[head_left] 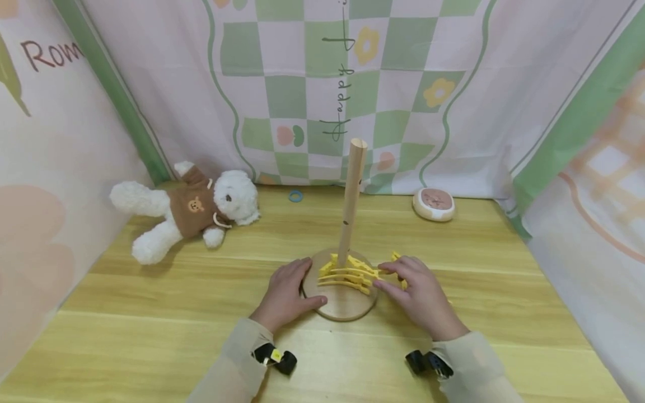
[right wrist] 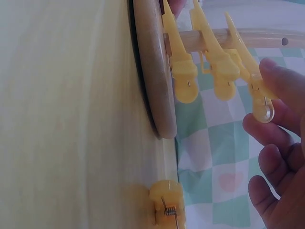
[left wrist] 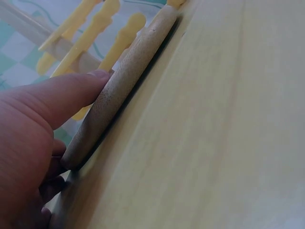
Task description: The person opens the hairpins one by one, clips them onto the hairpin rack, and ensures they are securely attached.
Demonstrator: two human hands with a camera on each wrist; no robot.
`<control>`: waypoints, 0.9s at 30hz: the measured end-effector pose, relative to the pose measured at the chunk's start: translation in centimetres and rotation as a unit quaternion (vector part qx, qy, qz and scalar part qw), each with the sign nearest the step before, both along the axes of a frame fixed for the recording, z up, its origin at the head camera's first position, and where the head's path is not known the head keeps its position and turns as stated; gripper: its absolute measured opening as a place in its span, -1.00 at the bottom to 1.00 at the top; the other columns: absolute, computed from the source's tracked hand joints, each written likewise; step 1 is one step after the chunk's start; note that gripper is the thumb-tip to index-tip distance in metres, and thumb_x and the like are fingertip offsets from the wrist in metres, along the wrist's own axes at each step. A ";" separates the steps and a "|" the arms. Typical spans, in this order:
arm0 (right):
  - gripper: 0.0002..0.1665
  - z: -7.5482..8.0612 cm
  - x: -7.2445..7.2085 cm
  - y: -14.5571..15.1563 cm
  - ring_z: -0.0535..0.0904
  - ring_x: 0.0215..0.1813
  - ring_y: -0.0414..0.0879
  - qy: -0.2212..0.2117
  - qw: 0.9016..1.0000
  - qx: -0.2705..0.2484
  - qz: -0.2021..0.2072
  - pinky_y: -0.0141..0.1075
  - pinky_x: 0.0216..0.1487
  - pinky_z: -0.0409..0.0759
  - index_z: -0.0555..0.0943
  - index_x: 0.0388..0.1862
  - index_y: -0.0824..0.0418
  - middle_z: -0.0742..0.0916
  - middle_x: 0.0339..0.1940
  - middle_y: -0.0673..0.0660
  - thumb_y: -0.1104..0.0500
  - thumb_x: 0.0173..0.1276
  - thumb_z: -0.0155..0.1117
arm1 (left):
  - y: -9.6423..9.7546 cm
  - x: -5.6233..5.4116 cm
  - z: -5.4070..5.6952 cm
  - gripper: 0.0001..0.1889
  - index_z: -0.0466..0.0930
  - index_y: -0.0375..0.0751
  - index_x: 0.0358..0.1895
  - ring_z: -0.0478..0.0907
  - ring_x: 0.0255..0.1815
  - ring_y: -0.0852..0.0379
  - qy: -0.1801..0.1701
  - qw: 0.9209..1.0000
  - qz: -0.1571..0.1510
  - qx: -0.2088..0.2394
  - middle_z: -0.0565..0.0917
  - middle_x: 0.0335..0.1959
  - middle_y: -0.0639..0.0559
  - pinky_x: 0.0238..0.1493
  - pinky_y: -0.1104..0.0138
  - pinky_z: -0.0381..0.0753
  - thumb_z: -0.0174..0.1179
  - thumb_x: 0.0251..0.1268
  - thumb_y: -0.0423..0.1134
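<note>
A round wooden base (head_left: 342,310) carries an upright wooden post (head_left: 353,196). Several yellow alligator hair clips (right wrist: 217,62) sit at the post's lower end, one above another. On the base's left rim, my left hand (head_left: 287,294) grips with the thumb over the top and the other fingers by the edge. My right hand (head_left: 420,296) pinches the tail of the uppermost clip (right wrist: 245,50) between thumb and index finger. Another yellow clip with a metal spring (right wrist: 169,210) lies on the table right of the base, partly hidden by the right hand in the head view.
A white plush dog (head_left: 191,210) in a brown top lies at the back left of the wooden table (head_left: 151,319). Behind the post is a small blue ring (head_left: 295,196). Toward the back right stands a round white-and-pink object (head_left: 434,204). Printed curtains (head_left: 327,101) enclose the table.
</note>
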State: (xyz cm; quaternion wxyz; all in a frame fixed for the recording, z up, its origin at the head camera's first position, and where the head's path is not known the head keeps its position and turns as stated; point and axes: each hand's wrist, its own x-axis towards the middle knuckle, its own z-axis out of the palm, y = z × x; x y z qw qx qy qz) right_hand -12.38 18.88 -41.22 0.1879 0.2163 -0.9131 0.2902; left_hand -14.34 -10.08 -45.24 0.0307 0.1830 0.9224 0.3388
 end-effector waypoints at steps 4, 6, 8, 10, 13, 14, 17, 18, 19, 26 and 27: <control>-0.67 -0.1 -0.1 0.1 0.47 -0.26 -0.18 -0.002 1.000 0.001 -0.001 -0.29 -0.32 0.51 0.74 -0.03 0.15 0.70 -0.25 -0.02 0.09 0.24 0.52 | 0.1 0.0 0.1 -0.03 0.23 -0.30 0.52 0.19 0.53 -0.17 0.000 1.000 0.002 -0.001 0.33 0.50 -0.19 0.55 -0.08 -0.02 0.42 0.16 0.16; -0.67 -0.1 -0.1 0.1 0.49 -0.25 -0.15 -0.002 1.000 -0.002 -0.001 -0.28 -0.31 0.51 0.74 -0.03 0.15 0.71 -0.25 -0.01 0.09 0.24 0.51 | 0.1 0.0 0.1 -0.03 0.23 -0.29 0.52 0.18 0.53 -0.16 0.000 1.000 0.003 -0.002 0.32 0.50 -0.19 0.56 -0.08 -0.02 0.42 0.16 0.17; -0.67 -0.1 -0.2 0.1 0.51 -0.24 -0.13 -0.001 1.000 -0.005 0.001 -0.28 -0.31 0.52 0.74 -0.04 0.15 0.71 -0.25 -0.01 0.10 0.24 0.52 | 0.1 0.0 0.0 -0.03 0.23 -0.28 0.52 0.18 0.54 -0.15 -0.001 1.000 0.004 -0.004 0.32 0.51 -0.18 0.56 -0.07 -0.03 0.42 0.16 0.17; -0.67 -0.1 -0.2 0.1 0.52 -0.24 -0.11 0.002 1.000 -0.010 0.004 -0.27 -0.31 0.53 0.74 -0.04 0.16 0.71 -0.25 0.00 0.10 0.24 0.52 | 0.1 0.0 -0.1 -0.03 0.23 -0.28 0.52 0.17 0.54 -0.15 0.000 1.000 0.004 -0.005 0.31 0.51 -0.17 0.56 -0.07 -0.03 0.41 0.16 0.18; -0.67 0.0 -0.3 0.0 0.53 -0.22 -0.11 0.008 1.000 -0.011 0.009 -0.25 -0.29 0.53 0.74 -0.05 0.17 0.71 -0.26 0.00 0.10 0.22 0.53 | 0.1 0.0 -0.2 -0.03 0.23 -0.29 0.52 0.17 0.54 -0.16 0.003 1.000 0.002 -0.004 0.31 0.51 -0.18 0.56 -0.08 -0.02 0.41 0.16 0.18; -0.66 0.0 -0.3 -0.1 0.54 -0.21 -0.11 0.009 1.000 -0.011 0.011 -0.24 -0.29 0.54 0.74 -0.05 0.18 0.71 -0.26 0.00 0.10 0.22 0.53 | 0.1 -0.1 -0.3 -0.03 0.24 -0.29 0.52 0.17 0.54 -0.16 0.005 1.000 0.002 -0.005 0.31 0.51 -0.18 0.56 -0.08 -0.02 0.41 0.16 0.18; -0.66 0.1 -0.4 -0.3 0.54 -0.20 -0.11 0.008 1.000 -0.010 0.017 -0.23 -0.27 0.55 0.74 -0.05 0.18 0.70 -0.27 0.00 0.10 0.23 0.52 | 0.1 -0.1 -0.4 -0.03 0.24 -0.30 0.51 0.18 0.54 -0.17 0.010 1.000 0.000 -0.005 0.32 0.50 -0.18 0.55 -0.09 -0.01 0.41 0.16 0.17; -0.66 0.1 -0.5 -0.4 0.54 -0.20 -0.11 0.007 1.000 -0.009 0.019 -0.23 -0.27 0.55 0.74 -0.05 0.19 0.69 -0.27 0.00 0.09 0.23 0.52 | 0.1 -0.1 -0.4 -0.04 0.24 -0.30 0.51 0.18 0.53 -0.17 0.011 1.000 -0.001 -0.005 0.32 0.50 -0.18 0.55 -0.09 0.00 0.41 0.16 0.17; -0.66 0.1 -0.5 -0.4 0.54 -0.19 -0.10 0.005 1.000 -0.008 0.020 -0.23 -0.27 0.55 0.74 -0.04 0.19 0.69 -0.28 0.00 0.09 0.23 0.52 | 0.1 -0.1 -0.4 -0.03 0.24 -0.30 0.51 0.18 0.53 -0.17 0.012 1.000 -0.001 -0.005 0.32 0.50 -0.18 0.55 -0.09 0.00 0.41 0.16 0.17; -0.63 0.2 -0.7 -0.9 0.55 -0.17 -0.05 0.003 1.000 -0.010 0.026 -0.22 -0.27 0.55 0.74 -0.04 0.21 0.69 -0.27 0.02 0.08 0.20 0.54 | 0.2 -0.1 -0.2 -0.04 0.24 -0.30 0.51 0.18 0.53 -0.17 0.006 1.000 0.001 -0.011 0.32 0.50 -0.19 0.55 -0.09 -0.01 0.41 0.16 0.16; -0.62 0.3 -0.7 -1.0 0.56 -0.17 -0.04 0.004 1.000 -0.010 0.029 -0.21 -0.27 0.55 0.74 -0.04 0.22 0.69 -0.27 0.03 0.08 0.20 0.54 | 0.2 -0.1 -0.2 -0.04 0.24 -0.31 0.51 0.18 0.53 -0.18 0.006 1.000 0.000 -0.011 0.32 0.50 -0.20 0.55 -0.10 0.00 0.42 0.16 0.16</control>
